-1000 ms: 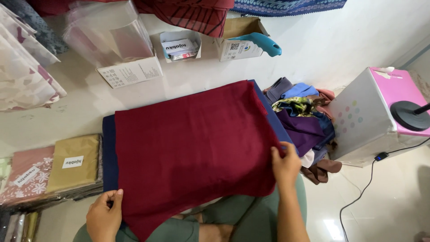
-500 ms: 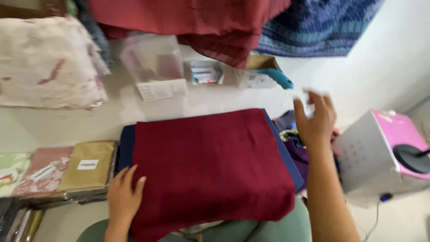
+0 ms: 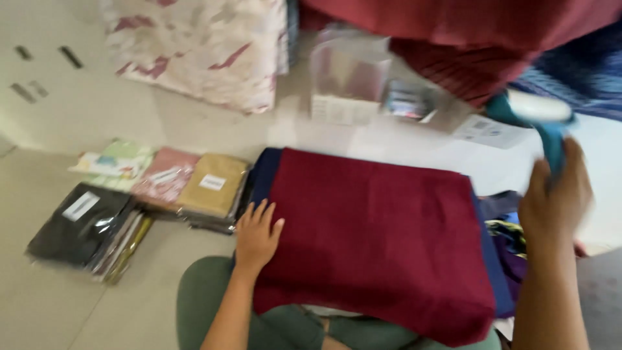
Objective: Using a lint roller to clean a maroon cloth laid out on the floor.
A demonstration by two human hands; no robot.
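A folded maroon cloth [image 3: 382, 240] lies on a dark blue cloth [image 3: 264, 174] over my lap and the floor. My left hand [image 3: 258, 233] rests flat on the maroon cloth's left edge, fingers spread. My right hand [image 3: 554, 194] is raised at the right, past the cloth's far right corner. Its fingers are closed around the handle of a teal and white tool [image 3: 541, 120]. The view is blurred by motion, so the tool's shape is unclear.
Packaged cloths in clear bags [image 3: 188, 185] and a black packet [image 3: 81, 223] lie on the floor at the left. A clear plastic box [image 3: 350, 71] and small cartons [image 3: 408, 104] stand behind. Patterned and red fabrics [image 3: 207, 45] hang above. Loose coloured cloths [image 3: 508, 236] lie at the right.
My right hand left the maroon cloth's right edge, reached up to the far right and took hold of the teal tool. My left hand moved onto the cloth. The view swung left.
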